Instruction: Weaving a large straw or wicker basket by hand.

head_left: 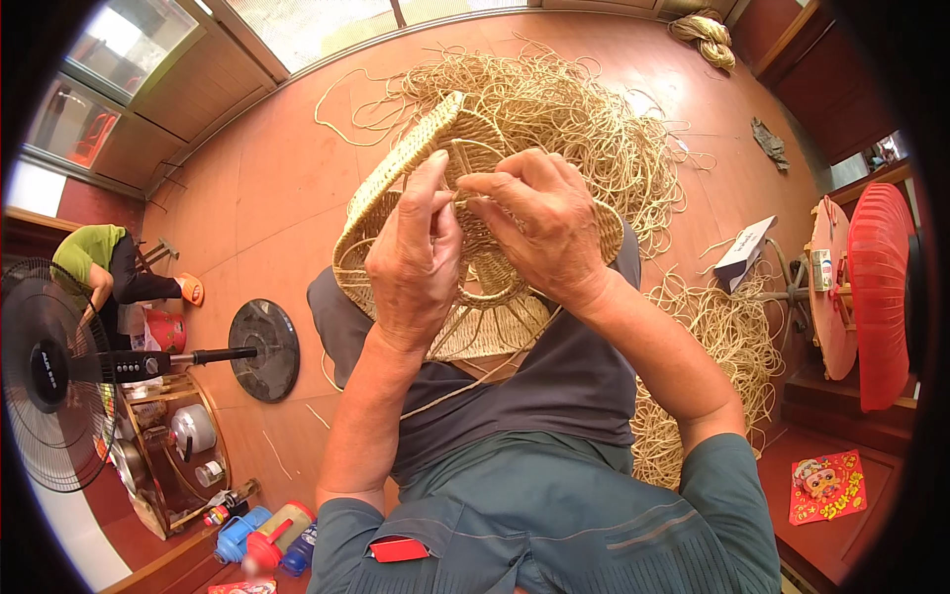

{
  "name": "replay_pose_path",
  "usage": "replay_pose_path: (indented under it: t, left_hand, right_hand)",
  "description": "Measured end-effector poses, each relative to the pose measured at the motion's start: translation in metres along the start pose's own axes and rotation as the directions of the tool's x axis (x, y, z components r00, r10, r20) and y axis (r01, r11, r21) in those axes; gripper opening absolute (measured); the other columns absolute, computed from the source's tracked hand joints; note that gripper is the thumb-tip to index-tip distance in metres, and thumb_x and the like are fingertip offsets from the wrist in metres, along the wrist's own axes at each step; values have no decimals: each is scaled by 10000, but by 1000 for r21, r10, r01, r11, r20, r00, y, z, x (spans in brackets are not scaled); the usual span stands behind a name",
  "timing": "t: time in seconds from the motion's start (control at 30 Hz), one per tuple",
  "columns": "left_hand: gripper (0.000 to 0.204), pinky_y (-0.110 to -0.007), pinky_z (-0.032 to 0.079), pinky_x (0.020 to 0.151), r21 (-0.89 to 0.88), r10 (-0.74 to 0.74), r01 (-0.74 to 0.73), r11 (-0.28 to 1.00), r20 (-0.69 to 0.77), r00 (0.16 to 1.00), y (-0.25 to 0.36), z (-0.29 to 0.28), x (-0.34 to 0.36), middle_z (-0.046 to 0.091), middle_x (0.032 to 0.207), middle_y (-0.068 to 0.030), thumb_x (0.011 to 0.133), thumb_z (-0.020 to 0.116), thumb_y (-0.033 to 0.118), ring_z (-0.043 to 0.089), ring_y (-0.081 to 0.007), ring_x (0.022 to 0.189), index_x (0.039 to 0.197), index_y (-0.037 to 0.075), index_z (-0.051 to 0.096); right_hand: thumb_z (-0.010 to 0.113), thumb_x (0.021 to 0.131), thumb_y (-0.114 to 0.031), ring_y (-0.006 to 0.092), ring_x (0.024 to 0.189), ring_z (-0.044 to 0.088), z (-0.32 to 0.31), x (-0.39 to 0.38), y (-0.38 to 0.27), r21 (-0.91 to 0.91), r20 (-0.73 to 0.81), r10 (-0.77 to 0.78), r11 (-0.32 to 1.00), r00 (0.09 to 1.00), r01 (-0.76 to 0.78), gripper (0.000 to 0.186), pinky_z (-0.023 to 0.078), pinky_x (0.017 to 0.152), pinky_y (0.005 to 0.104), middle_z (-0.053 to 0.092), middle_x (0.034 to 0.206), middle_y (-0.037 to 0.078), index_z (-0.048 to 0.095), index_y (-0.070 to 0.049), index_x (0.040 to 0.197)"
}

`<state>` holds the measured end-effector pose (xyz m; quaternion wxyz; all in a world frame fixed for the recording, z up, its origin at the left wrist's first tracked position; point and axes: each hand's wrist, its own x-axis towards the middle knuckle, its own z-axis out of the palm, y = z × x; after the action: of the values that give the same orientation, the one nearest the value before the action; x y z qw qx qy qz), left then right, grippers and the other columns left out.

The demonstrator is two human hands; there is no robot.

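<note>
A partly woven straw-coloured basket rests on my lap between my knees, with a thick braided rim and ribs of cord showing. My left hand is raised over its middle, thumb and fingers pinched together on a strand of the cord. Close beside it, my right hand also pinches the cord, its fingertips nearly meeting the left ones. The exact spot where the strand passes between the fingertips is mostly hidden. A loose cord trails from the basket across my lap.
Beyond the basket lies a big tangled heap of cord, with another pile at my right. A standing fan is on the left, near a bending person. Bottles stand lower left; a red stool is at right.
</note>
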<state>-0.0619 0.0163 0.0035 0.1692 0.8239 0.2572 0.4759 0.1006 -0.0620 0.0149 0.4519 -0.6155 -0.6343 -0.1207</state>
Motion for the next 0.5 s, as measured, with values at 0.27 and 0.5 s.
replay_pose_path:
  t: [0.27,0.5]
  left_hand:
    - [680,-373,622,752,-48,-75,76,996,31,997,-1,-9,12,783,972,-96,946,779,-67,772,-213,838,1565,131,580]
    - [664,-430,601,736,155,-109,106,982,10,994,0,-8,24,763,931,-125,1008,754,3,774,-284,834,1615,140,522]
  right_hand:
    - [820,934,-199,246,879,664,13,1,3,-39,43,-22,999,999,24,136,513,804,410,660,934,12,793,-166,1063]
    - [793,962,-200,262,839,691,20,3,-7,-180,39,-20,983,999,27,91,521,764,413,667,888,35,758,-126,1001]
